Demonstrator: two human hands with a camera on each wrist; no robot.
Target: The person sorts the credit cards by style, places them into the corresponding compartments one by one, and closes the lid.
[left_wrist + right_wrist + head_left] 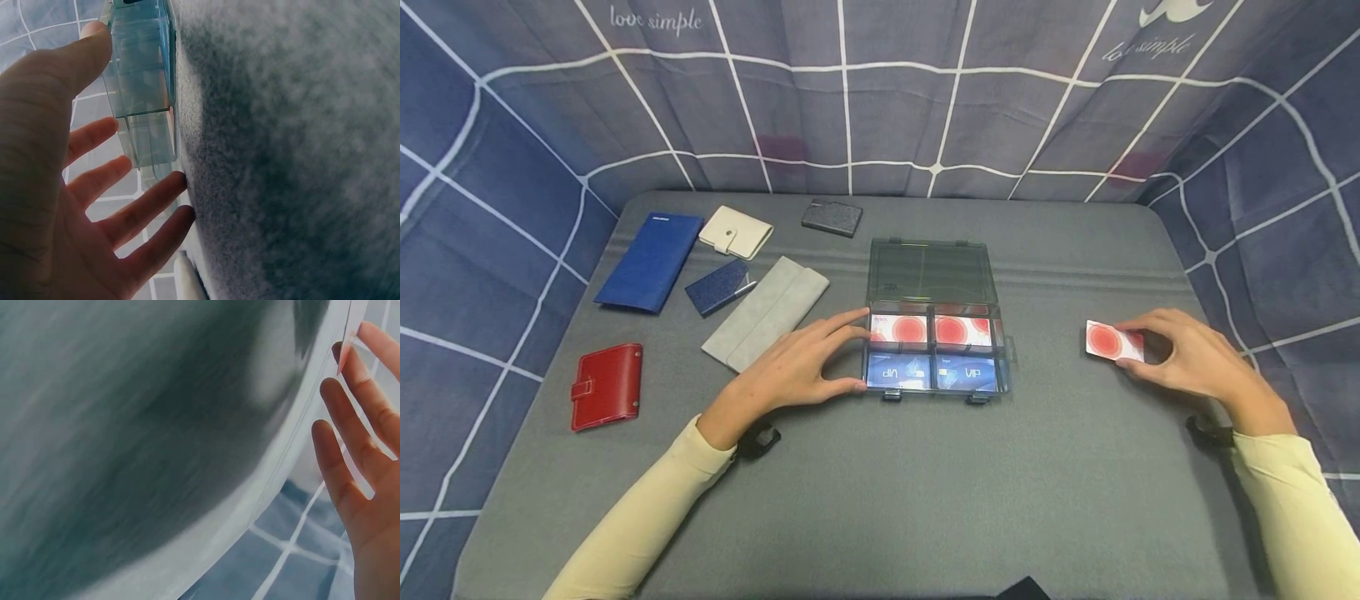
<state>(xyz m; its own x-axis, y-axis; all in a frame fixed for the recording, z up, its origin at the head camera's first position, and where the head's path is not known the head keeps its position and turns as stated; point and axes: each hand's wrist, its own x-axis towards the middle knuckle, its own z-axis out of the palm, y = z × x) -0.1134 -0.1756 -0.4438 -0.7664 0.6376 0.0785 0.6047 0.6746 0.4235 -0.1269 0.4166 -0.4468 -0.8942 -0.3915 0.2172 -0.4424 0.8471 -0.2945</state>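
A clear dark plastic box (1004, 367) with its lid (931, 271) folded back lies mid-table. Red-and-white cards (898, 330) fill its two far compartments, and blue VIP cards (898, 372) its two near ones. My left hand (793, 367) is at the box's left side, fingers spread, with thumb and fingertips right at the wall. Off to the right, my right hand (1187, 350) pinches a red-and-white card (1103, 341) between thumb and fingers. In the right wrist view only a thin edge of that card (343, 353) shows by the fingertips.
On the left lie a blue folder (651, 262), a cream snap wallet (736, 232), a navy card holder (715, 288) with a pen, a grey long wallet (767, 312) and a red wallet (607, 387). A black wallet (832, 217) sits behind. Checked curtains (880, 108) surround the table.
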